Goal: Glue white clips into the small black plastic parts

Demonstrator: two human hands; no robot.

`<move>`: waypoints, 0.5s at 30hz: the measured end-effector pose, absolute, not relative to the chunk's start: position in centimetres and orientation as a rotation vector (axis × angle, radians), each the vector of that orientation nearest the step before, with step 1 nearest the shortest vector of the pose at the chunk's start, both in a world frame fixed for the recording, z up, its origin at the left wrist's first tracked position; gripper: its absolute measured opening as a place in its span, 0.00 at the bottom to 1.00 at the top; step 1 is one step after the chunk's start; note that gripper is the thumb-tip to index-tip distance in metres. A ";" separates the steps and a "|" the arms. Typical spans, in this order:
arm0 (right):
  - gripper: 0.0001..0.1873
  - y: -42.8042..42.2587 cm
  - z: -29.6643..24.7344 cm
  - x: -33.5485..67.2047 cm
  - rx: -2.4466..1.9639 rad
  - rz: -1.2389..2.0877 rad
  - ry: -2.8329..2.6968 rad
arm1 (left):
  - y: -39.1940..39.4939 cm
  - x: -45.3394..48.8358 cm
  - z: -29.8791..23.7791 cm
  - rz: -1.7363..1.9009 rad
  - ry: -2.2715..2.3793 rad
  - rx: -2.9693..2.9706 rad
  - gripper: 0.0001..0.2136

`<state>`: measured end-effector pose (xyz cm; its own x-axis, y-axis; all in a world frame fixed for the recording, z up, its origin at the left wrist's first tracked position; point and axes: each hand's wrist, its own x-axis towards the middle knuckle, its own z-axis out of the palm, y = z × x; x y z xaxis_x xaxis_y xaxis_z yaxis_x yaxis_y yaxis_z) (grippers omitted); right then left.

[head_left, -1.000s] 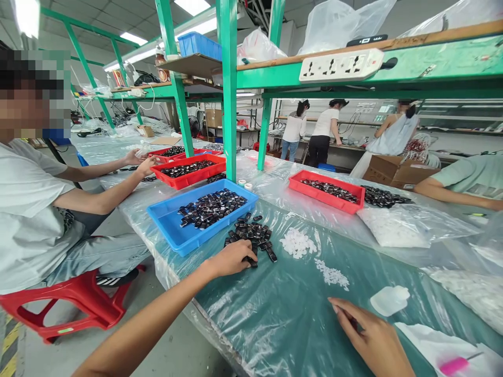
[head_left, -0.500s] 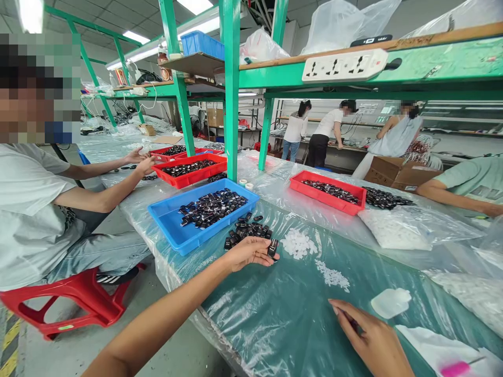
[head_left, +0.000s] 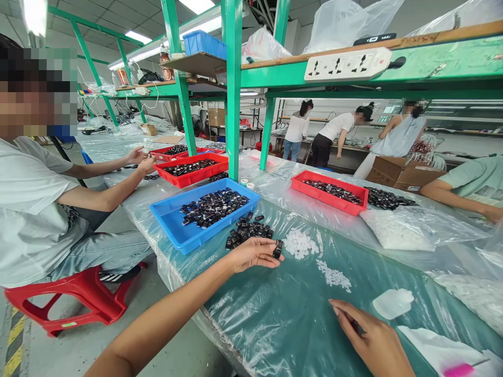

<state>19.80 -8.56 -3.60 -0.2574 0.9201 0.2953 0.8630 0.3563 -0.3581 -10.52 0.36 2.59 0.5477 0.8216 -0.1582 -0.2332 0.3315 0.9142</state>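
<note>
Between the thumb and fingertips of my left hand (head_left: 251, 255) is a small glossy black plastic part (head_left: 278, 250), held just above the table. Beside that hand lies a loose heap of similar black parts (head_left: 245, 230). A blue tray (head_left: 168, 230) with many more of them stands behind the heap. To the right are a pile of small white pieces (head_left: 301, 243) and a pile of finer white bits (head_left: 334, 276). My right hand (head_left: 367, 335) rests low over the table, thumb and forefinger drawn together at the tips; whatever may be between them is hidden.
Red trays (head_left: 330, 201) of black parts stand farther back. On the right lie a clear bag of white pieces (head_left: 401, 233), a flat translucent item (head_left: 393, 303) and a pink-handled tool (head_left: 458, 369). Green posts (head_left: 233, 104) rise behind the blue tray. A co-worker (head_left: 39, 199) sits at left.
The black part in my left hand has turned slightly, and the view has shifted a little. My right hand keeps its pose. A person in the background bends farther forward.
</note>
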 end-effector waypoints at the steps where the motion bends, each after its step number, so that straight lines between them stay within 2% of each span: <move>1: 0.14 -8.6 -3.7 19.8 -1.558 0.168 -2.179 | 0.3 -10.5 2.6 0.763 0.693 1.003 0.19; 7: 0.14 -8.6 -3.9 20.0 -1.584 0.188 -2.186 | 0.8 -10.9 2.6 0.751 0.742 1.124 0.21; 11: 0.14 -8.7 -3.8 19.9 -1.566 0.207 -2.188 | 2.4 -12.4 2.6 0.792 1.055 1.611 0.21; 15: 0.14 -8.7 -3.5 19.8 -1.559 0.212 -2.182 | 3.5 -14.4 2.5 0.851 1.302 1.807 0.21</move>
